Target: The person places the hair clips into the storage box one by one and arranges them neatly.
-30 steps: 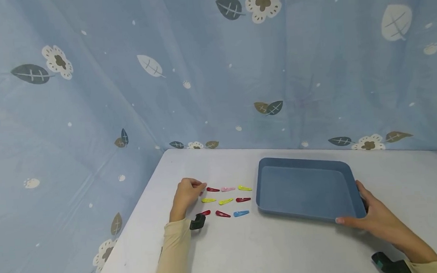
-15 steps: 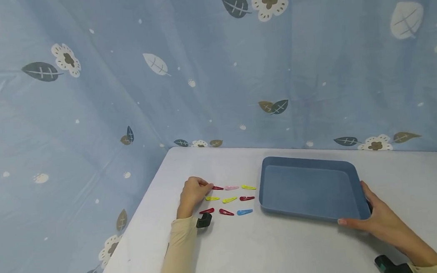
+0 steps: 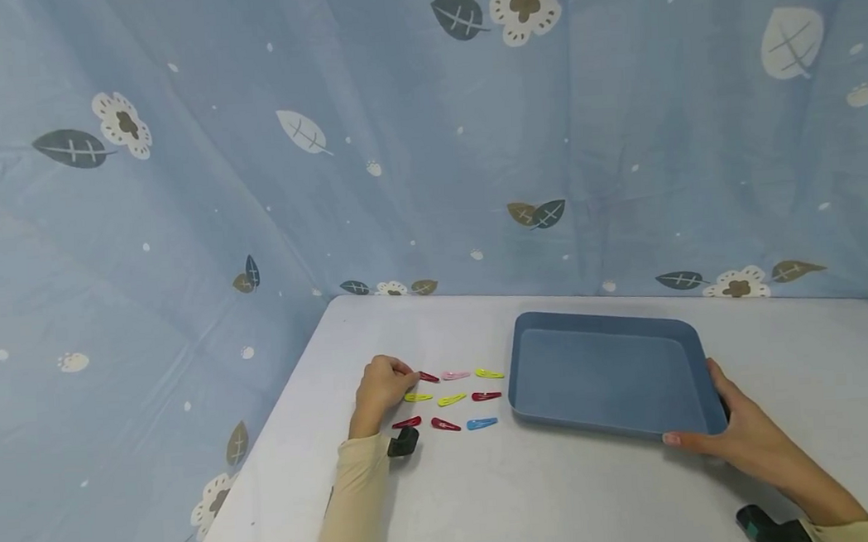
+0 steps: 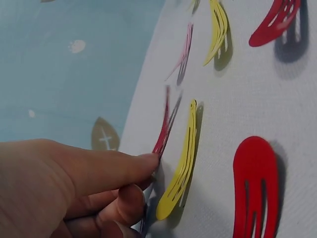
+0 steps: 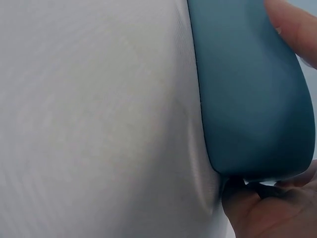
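Snap hair clips lie in rows on the white table. My left hand (image 3: 383,390) is at the left end of the far row, where thumb and index finger pinch the near end of a dark red hair clip (image 4: 163,131). Just beside these fingers lies a yellow hair clip (image 4: 185,158), and closer in, a red one (image 4: 256,178). Past the pinched clip is a pink hair clip (image 3: 456,375). My right hand (image 3: 750,434) grips the near right corner of a blue-grey tray (image 3: 608,426), thumb along the front wall and the other fingers at the right side, partly hidden.
Also in the rows are a blue hair clip (image 3: 482,424), a yellow one (image 3: 489,374) at the far right and a red one (image 3: 486,396) near the tray's left wall. A blue patterned curtain (image 3: 411,140) hangs behind the table (image 3: 552,496) and along its left.
My left hand has shifted slightly right onto the end of the dark red hair clip, which now lies at a steeper slant. The right hand keeps its grip on the tray.
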A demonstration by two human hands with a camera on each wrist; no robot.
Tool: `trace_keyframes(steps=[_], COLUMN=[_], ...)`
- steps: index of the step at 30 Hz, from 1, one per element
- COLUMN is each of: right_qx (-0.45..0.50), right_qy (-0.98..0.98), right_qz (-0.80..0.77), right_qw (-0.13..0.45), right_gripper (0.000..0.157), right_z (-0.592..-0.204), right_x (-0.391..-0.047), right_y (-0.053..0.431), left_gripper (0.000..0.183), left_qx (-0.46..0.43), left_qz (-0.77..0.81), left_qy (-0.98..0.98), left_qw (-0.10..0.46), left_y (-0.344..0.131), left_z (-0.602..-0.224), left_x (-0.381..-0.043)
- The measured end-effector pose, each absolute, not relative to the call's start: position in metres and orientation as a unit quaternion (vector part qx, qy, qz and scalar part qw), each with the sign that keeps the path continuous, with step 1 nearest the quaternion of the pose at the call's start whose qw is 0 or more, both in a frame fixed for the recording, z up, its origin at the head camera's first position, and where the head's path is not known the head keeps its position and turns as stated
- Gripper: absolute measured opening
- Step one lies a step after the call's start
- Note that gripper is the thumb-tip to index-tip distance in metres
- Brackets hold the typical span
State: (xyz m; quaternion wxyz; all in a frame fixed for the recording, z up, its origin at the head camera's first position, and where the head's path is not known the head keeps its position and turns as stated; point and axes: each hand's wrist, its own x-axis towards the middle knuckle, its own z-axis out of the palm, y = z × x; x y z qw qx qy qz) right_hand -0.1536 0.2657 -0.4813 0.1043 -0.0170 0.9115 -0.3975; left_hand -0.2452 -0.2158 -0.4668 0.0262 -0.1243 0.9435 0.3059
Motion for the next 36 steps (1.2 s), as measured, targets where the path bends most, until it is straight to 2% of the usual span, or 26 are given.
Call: trace_keyframes(steps=[7,18,26,36], right_qx=[-0.017,-0.019,-0.035,-0.030], right_qy=[0.917,0.920,0.920,0.919], right_qz=[-0.386,-0.377,-0.378,-0.379], right_qw=[0.098,0.107,0.093,0.108], right_gripper=[0.127,0.126,0.126,0.123], right_z=[-0.480,-0.480,-0.479,-0.483], right_x=[-0.153,-0.152,-0.155,-0.152], right_y=[0.267,0.267,0.264,0.268], left_gripper=[0.025,0.019,0.018,0.020], left_qx=[-0.118,-0.124,-0.102,-0.086], left_qz=[0.299,0.296,0.348,0.445], left_qy=[0.947,0.947,0.931,0.888], left_qw=[0.026,0.032,0.054,0.080], left_y=[-0.211,-0.210,-0.223,-0.227], left_z=[-0.465,-0.464,-0.465,-0.463], left_x=[-0.245,-0.240,-0.243,-0.248])
